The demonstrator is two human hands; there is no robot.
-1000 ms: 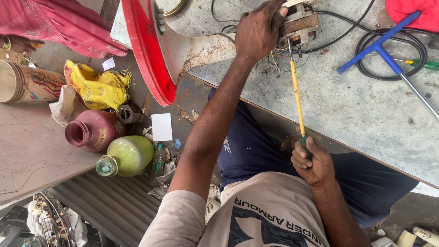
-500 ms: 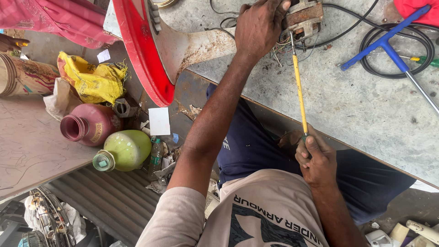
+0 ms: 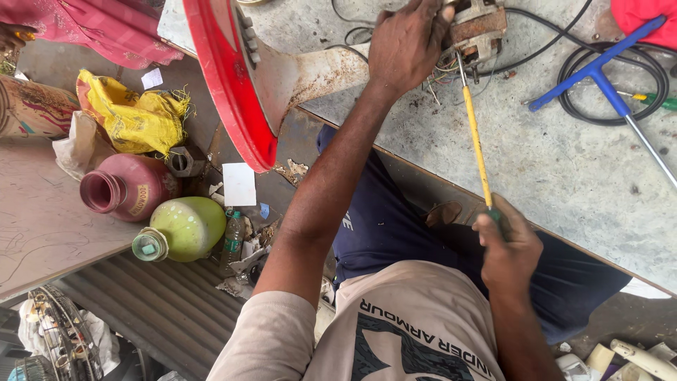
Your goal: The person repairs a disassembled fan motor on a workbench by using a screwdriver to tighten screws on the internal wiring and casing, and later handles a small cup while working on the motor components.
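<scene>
Nearest us, our right hand (image 3: pixel 509 243) is clamped on the handle of a long yellow screwdriver (image 3: pixel 476 134), its tip reaching the rusty fan motor (image 3: pixel 479 32) on the grey workbench (image 3: pixel 564 176). Farther off, our left hand (image 3: pixel 407 42) grips that motor.

Grey scuffed worktop (image 3: pixel 564 176); corrugated metal sheet (image 3: pixel 162 317) below; wooden board (image 3: pixel 42 219) left; daylight.

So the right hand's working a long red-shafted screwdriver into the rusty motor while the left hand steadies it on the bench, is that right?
Not quite: the screwdriver shaft is yellow, not red. As the head view shows, the right hand grips its handle, the tip reaches the rusty motor, and the left hand steadies the motor on the bench.
</scene>
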